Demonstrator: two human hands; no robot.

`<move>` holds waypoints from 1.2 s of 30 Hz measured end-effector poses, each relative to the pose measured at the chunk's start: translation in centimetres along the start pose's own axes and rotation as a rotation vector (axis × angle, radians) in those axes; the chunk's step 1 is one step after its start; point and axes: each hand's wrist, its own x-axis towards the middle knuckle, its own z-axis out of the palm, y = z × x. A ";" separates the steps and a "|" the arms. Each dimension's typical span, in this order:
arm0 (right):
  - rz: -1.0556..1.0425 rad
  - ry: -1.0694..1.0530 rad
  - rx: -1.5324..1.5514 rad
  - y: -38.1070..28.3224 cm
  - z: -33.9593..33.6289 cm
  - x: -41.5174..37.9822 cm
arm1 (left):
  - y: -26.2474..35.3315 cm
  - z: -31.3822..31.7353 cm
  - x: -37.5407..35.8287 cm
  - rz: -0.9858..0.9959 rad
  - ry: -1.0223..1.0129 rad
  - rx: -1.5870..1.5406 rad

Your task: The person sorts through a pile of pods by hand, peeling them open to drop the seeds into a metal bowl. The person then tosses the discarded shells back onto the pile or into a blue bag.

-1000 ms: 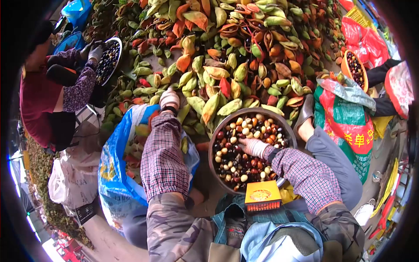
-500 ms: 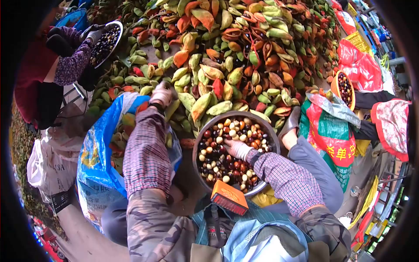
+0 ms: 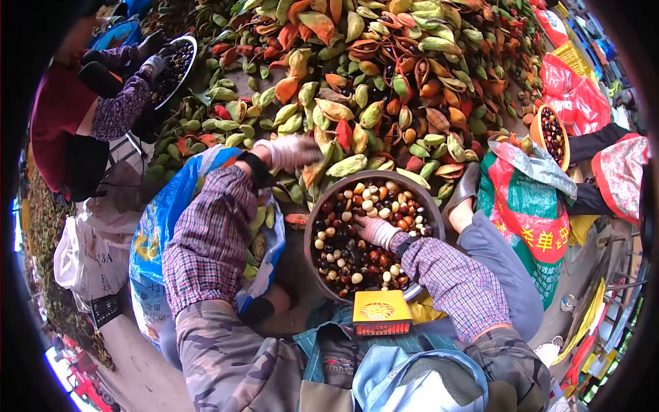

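My left hand [image 3: 294, 151], in a pale glove, is over the near edge of a heap of green and orange seed pods [image 3: 347, 166]. Motion smears its fingers, and whether it holds anything cannot be made out. My right hand [image 3: 375, 232], also gloved, rests among the loose seeds [image 3: 343, 257] in a round brown basin [image 3: 311, 209]. Its visible fingers are stretched and apart, with the tips partly hidden by seeds. The seeds are dark, reddish brown and cream. Beneath my left forearm stands a blue and white sack [image 3: 152, 230] with pods inside.
An orange and yellow box [image 3: 382, 307] sits at the basin's near rim. Right of it is a red and green sack [image 3: 525, 223]. Another person [image 3: 113, 113] works over a white-rimmed basin [image 3: 194, 51] at upper left. An orange basket [image 3: 537, 134] of seeds stands at right.
My left hand has swung right, away from above the blue sack and across the pods. The right hand stays in the basin. The orange box has tilted, showing its yellow top.
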 end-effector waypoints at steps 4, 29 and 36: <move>0.159 -0.142 -0.005 -1.3 -1.3 -0.2 | -8.9 -5.1 4.4 -0.589 0.770 0.226; -0.150 -0.021 -1.034 -14.2 -13.6 41.8 | -21.8 -7.7 5.8 -0.602 0.686 0.463; -0.121 -0.132 -0.131 -14.2 -20.5 33.8 | -22.8 -6.8 5.9 -0.061 1.186 0.397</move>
